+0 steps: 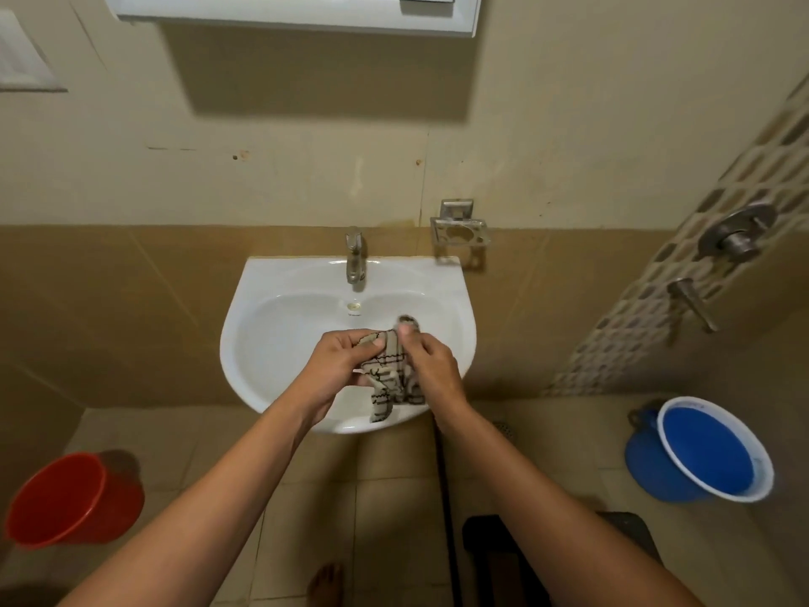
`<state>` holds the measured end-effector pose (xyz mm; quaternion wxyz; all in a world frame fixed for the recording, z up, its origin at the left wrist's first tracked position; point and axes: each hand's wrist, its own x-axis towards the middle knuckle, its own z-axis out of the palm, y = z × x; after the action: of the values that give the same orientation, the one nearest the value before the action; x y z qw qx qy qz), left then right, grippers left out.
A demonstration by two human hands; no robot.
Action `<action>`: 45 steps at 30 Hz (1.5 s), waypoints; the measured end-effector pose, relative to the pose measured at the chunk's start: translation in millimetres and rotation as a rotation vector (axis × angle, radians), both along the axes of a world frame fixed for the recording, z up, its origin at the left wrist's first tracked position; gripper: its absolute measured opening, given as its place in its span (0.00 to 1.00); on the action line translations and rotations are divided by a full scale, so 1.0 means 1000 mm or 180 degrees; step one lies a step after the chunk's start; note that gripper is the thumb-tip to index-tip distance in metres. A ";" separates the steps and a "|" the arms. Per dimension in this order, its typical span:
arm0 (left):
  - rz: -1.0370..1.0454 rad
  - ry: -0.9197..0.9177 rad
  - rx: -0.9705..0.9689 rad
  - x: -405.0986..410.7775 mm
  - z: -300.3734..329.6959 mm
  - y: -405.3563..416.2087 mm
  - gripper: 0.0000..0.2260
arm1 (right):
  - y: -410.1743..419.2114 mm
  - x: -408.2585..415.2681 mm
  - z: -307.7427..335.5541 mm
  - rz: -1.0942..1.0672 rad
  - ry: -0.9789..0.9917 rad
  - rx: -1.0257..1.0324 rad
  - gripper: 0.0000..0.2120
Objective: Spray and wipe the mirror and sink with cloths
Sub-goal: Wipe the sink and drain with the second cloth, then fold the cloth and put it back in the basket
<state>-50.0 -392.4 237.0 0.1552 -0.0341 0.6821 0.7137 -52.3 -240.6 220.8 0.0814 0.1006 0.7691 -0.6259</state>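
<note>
I hold the cloth bunched between both hands, left hand and right hand gripping it over the sink, probably so that any drips fall in the basin before wiping.

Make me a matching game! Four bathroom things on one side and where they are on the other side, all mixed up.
Things:
1. cloth
2. red bucket
3. blue bucket
4. tap

Places:
A. on the floor at the right
B. at the back of the white sink
C. held in both hands over the basin
D. on the floor at the left

Pairs: 1-C, 2-D, 3-A, 4-B
</note>
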 end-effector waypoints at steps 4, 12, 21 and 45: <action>-0.0058 -0.0036 0.0122 -0.009 -0.003 -0.006 0.10 | -0.012 -0.007 -0.002 -0.0182 -0.0204 -0.0643 0.15; 0.0219 -0.0386 0.0722 -0.042 -0.003 -0.028 0.14 | 0.001 -0.015 0.005 -0.1040 -0.0247 -0.0967 0.08; -0.0435 -0.0277 0.0786 -0.045 -0.005 0.027 0.14 | -0.022 0.009 -0.017 -0.1187 0.0242 -0.0039 0.21; -0.1087 -0.1656 0.1047 -0.001 -0.018 0.239 0.13 | 0.190 0.120 -0.043 -0.2719 -0.0206 -0.2124 0.33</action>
<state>-51.4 -153.9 219.3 0.4444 -0.0747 0.4915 0.7452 67.8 -50.4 177.4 -0.1292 0.3921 0.4164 -0.8101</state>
